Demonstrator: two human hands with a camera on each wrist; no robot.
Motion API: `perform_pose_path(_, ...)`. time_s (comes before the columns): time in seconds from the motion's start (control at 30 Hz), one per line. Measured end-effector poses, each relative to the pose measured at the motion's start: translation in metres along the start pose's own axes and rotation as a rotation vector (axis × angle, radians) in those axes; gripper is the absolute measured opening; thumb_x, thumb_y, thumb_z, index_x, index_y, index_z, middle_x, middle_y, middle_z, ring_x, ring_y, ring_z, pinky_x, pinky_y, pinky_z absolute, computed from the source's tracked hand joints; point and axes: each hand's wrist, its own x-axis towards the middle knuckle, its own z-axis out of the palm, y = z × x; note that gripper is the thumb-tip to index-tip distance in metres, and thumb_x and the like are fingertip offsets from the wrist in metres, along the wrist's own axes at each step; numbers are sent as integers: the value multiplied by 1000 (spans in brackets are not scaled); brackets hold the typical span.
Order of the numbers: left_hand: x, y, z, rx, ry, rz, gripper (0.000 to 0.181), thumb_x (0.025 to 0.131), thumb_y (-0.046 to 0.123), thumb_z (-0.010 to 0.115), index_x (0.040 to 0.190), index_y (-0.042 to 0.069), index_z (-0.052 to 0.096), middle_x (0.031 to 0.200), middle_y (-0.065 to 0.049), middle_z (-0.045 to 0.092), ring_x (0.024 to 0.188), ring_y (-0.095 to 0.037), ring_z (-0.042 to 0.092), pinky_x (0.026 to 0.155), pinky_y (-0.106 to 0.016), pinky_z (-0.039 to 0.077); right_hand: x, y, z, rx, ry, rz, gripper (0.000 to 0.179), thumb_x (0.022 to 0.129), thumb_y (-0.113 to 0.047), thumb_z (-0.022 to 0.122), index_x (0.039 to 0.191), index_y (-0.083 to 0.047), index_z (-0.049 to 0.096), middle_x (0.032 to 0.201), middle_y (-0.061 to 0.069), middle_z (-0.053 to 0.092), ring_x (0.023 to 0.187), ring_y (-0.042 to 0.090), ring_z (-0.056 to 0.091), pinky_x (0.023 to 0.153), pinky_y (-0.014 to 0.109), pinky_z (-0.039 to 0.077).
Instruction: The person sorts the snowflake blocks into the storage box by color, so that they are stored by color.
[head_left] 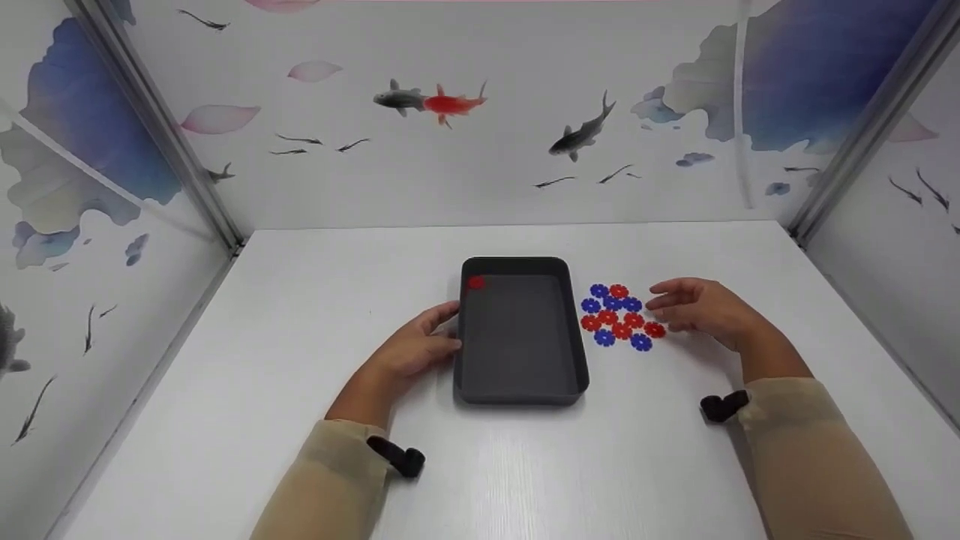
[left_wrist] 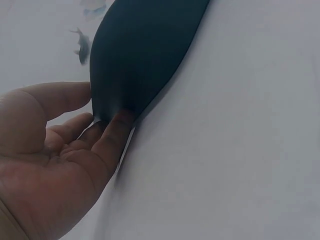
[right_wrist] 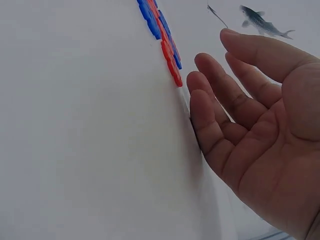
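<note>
The left hand [head_left: 409, 349] is resting against the outer left wall of the dark grey tray [head_left: 517, 345], thumb and fingers standing apart. The tray is lying flat on the white table [head_left: 300, 300]; it is looking stiff and fairly light, its side walls offering the surest hold. Inside, a lone red disc [head_left: 476, 282] is lying in the far left corner, where the walls are probably hampering fingers. Just right of the tray, red discs [head_left: 622, 331] and blue discs [head_left: 641, 342] are lying in a close cluster. They are looking thin, light and smooth, probably sliding readily if pushed; their notched edges are offering the likeliest pinch. Neighbours are crowding the inner pieces, while the tray's right wall is standing between cluster and tray floor. The right hand [head_left: 705, 309] is hanging just right of the cluster, thumb and fingers apart, apparently holding nothing; contact with a disc is remaining undeterminable. A black wrist mount [head_left: 724, 407] is projecting beside the right sleeve [head_left: 817, 450], well apart from the discs.
</note>
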Motion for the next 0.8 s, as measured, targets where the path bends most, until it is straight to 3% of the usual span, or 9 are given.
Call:
perform_pose_path(0.27,-2,0,0,13,-17,-6,74,98,-4,65,166,16,41,177,-2,32,156,-26,45,125,-45,42,0,5,1,-58,-55,-8,59,96,-15,78,151,-16,56,150,13,64,130,27,65,98,23,58)
perform_pose_path(0.57,-1,1,-2,20,-13,-13,76,98,-4,65,166,16,40,177,-2,30,161,-27,39,127,-45,41,-1,-1,5,-172,-39,10,60,90,-16,86,144,-22,62,139,9,67,121,28,59,98,28,55)
perform_pose_path(0.8,0,0,-2,13,-7,-20,75,97,-5,66,165,16,42,177,-2,32,161,-26,39,127,-46,41,-4,-5,7,-234,-17,12,55,91,-13,82,142,-21,64,134,11,65,118,29,58,97,31,57)
